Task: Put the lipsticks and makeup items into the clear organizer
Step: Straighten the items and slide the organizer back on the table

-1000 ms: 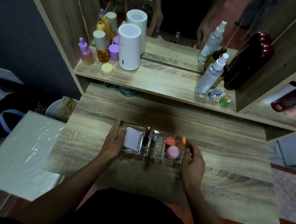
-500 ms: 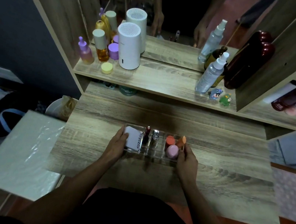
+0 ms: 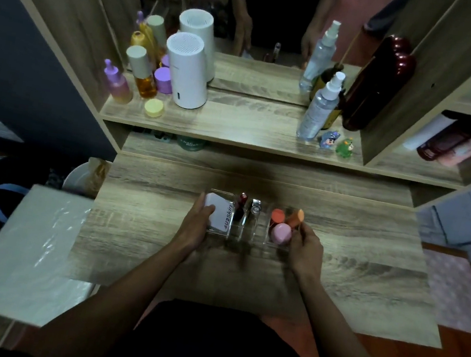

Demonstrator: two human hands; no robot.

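Clear organizer (image 3: 245, 235) gripped at both ends by hands, mid-desk (image 3: 354, 259).

Worktop (image 3: 339, 256): matt wood-grain laminate. Clear organizer (image 3: 245, 235): transparent glossy plastic. White box (image 3: 220, 214): smooth card or plastic, cannot tell which. Pink sponge (image 3: 281, 233): matt, soft-looking. Silver lipstick (image 3: 255, 206): shiny metallic cap. Dark red bottle (image 3: 378, 83): high gloss. White cylinder (image 3: 186, 71): matt plastic.

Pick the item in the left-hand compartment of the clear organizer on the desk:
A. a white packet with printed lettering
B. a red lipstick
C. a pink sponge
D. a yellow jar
A: the white packet fills the left end of the clear organizer, under the left hand.
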